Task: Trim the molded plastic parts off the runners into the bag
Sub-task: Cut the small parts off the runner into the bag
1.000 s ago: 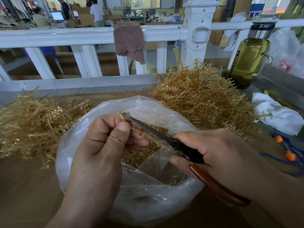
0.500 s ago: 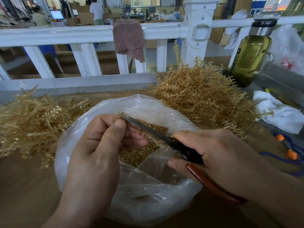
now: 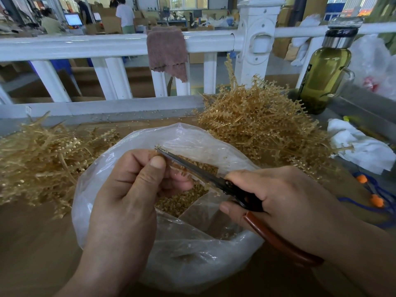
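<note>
Pinching a golden runner (image 3: 181, 173) between thumb and fingers, the left hand (image 3: 128, 189) is holding it over the clear bag (image 3: 192, 264) at frame centre; the right hand (image 3: 278, 196) is gripping the scissors (image 3: 190, 167), blades nearly together against the runner, and trimmed parts (image 3: 182, 202) are lying in the bag

We are logging a clear plastic bag (image 3: 192, 260) lying open-mouthed and holding a heap of small amber trimmed parts (image 3: 184, 202). The left hand (image 3: 128, 189) is pinching one amber runner (image 3: 181, 170) over the opening. The scissors (image 3: 192, 166), gripped in the right hand (image 3: 278, 200), are touching it with their blades. A tangled left pile (image 3: 36, 159) and right pile (image 3: 263, 125) of runners are flanking the bag.
</note>
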Available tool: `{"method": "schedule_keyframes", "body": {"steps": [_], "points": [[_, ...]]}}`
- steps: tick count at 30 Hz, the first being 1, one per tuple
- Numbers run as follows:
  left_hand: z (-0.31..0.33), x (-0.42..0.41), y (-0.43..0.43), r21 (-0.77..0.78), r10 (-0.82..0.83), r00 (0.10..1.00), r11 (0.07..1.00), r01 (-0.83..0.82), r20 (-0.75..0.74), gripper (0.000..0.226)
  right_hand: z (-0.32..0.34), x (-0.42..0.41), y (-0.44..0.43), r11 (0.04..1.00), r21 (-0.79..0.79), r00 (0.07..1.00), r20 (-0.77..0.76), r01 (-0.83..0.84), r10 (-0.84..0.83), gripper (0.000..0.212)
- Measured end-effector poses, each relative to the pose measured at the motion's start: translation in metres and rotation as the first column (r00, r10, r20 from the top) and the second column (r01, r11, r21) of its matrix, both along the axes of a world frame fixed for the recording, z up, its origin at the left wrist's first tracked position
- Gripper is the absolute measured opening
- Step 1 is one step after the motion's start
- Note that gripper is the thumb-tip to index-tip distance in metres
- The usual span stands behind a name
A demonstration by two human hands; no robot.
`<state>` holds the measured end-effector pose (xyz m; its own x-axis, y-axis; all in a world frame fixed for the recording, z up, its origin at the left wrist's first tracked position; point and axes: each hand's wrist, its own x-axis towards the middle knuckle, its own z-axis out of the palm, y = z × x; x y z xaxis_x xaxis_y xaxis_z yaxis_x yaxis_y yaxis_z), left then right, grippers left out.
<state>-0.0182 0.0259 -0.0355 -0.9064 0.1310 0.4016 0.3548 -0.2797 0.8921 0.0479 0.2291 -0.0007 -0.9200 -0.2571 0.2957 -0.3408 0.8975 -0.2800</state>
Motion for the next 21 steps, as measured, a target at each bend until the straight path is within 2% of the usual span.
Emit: {"method": "schedule_keyframes", "body": {"steps": [11, 16, 21], "points": [[0.0015, 0.0002, -0.0002, 0.017, -0.027, 0.999, 1.0, 0.027, 0.038, 0.019, 0.0007, 0.0001, 0.0021, 1.0, -0.009, 1.0, -0.014, -0.007, 0.007, 0.028], [0.0046, -0.0002, 0.001, 0.025, -0.001, 0.997, 1.0, -0.001, 0.079, 0.025, -0.0038, -0.0022, 0.0027, 0.999, -0.026, 0.998, 0.047, -0.036, 0.037, 0.033], [0.0045, -0.0017, 0.0011, 0.014, -0.005, 0.997, 1.0, 0.004, 0.071, 0.024, -0.0059, -0.0034, 0.0038, 0.998, -0.05, 0.998, 0.032, -0.048, 0.05, 0.03]]}}
